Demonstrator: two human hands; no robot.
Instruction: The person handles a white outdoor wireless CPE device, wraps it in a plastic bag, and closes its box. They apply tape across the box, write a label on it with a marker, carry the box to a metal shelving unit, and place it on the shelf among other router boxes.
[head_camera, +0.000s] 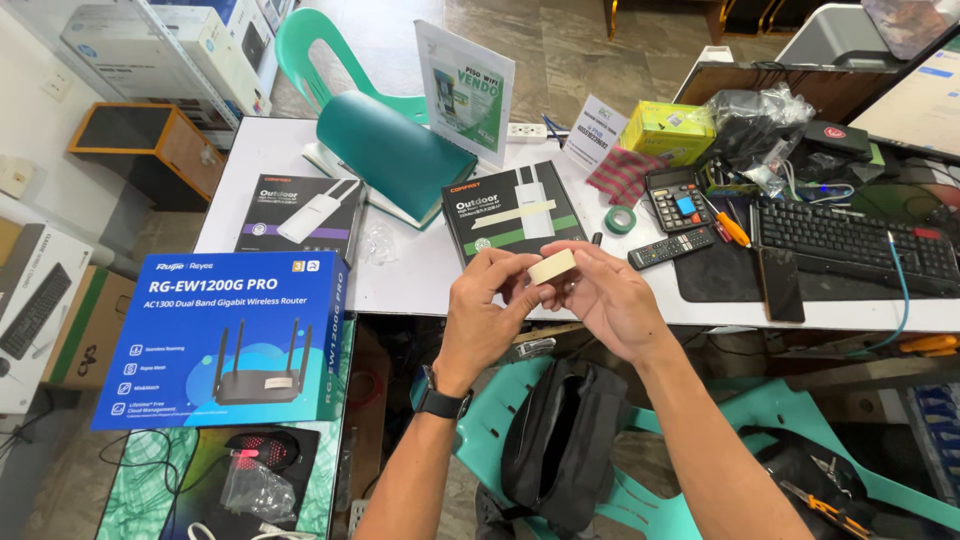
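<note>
A tape roll (552, 266), pale cream, sits between both hands above the near edge of the white table (420, 275). The left hand (487, 300) pinches its left end with fingertips closed on it; the right hand (610, 298) closes on the other end from the right, thumb and fingers wrapped against the roll. A black watch (442, 402) rides the left wrist.

Just behind the roll lies a black box (512, 212) with a strip of tape across its lid. A second black box (300, 215) of the same kind lies further left, and a blue router box (225, 340) sits near the left forearm. Right of the hands are a remote (671, 247), a green tape roll (620, 219), a calculator (677, 196), an orange-handled screwdriver (728, 224), a phone (779, 283) and a keyboard (850, 240). A yellow box (668, 131) and a red checked cloth (624, 174) lie further back. A teal chair (385, 140) is tipped onto the table, with a standing sign (466, 90) beside it.

Below the hands, a black bag (560, 440) rests on another teal chair (650, 500).
</note>
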